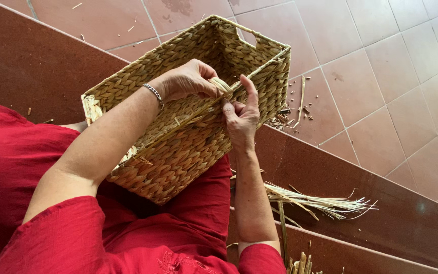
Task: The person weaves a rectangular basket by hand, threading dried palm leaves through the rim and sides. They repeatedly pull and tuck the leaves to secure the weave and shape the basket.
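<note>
A rectangular woven straw basket rests on my lap, tilted with its opening facing away. My left hand, with a metal bracelet on the wrist, pinches a pale fibre strand at the basket's near rim. My right hand sits beside it on the same rim, thumb raised, fingers pressing the strand against the weave. Both hands touch each other at the rim's middle.
A bundle of loose dry straw lies on the reddish-brown step to my right. Short straw scraps lie on the terracotta tile floor past the basket. More stalk ends stick up at the bottom edge.
</note>
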